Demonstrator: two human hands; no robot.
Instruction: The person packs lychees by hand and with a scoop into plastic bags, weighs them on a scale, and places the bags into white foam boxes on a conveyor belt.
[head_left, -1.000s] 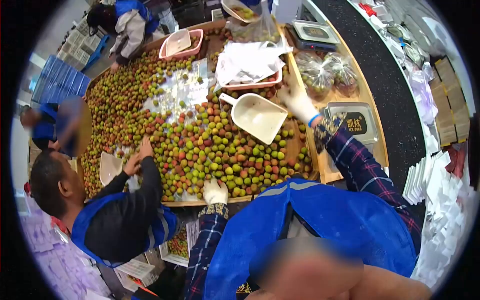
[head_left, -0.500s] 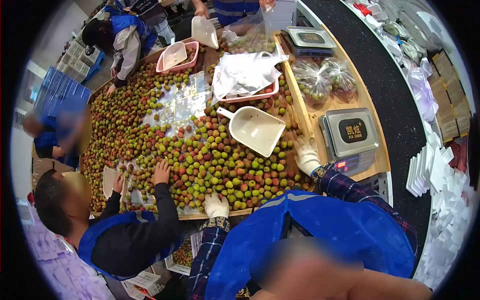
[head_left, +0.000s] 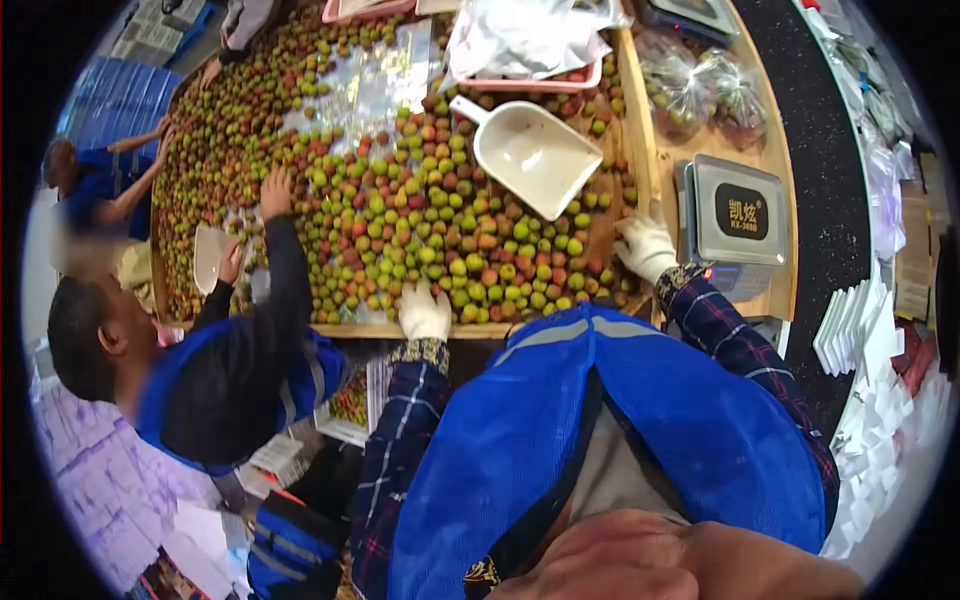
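Note:
My left hand (head_left: pixel 425 312), in a white knit glove, lies at the table's near edge with its fingers stretched over the lychees (head_left: pixel 490 220). It appears to hold nothing. My right hand (head_left: pixel 647 246), gloved the same way, rests with fingers apart at the wooden divider (head_left: pixel 640 130), beside the scale (head_left: pixel 738 212). Between and beyond my hands, a white plastic scoop (head_left: pixel 535 155) lies on the fruit, its handle pointing to the upper left. A pink-rimmed basket (head_left: pixel 530 84) with white plastic bags (head_left: pixel 530 35) on it stands behind the scoop.
Bagged lychees (head_left: pixel 680 100) sit on the shelf right of the divider. A dark conveyor belt (head_left: pixel 835 200) runs farther right. To my left a co-worker (head_left: pixel 230 390) reaches over the fruit, holding another scoop (head_left: pixel 210 258). Other people stand along the far left side.
The view has tilted down, so the table sits higher in the picture. My hands stay at about the same places. The co-worker's farther hand has reached deeper across the lychees.

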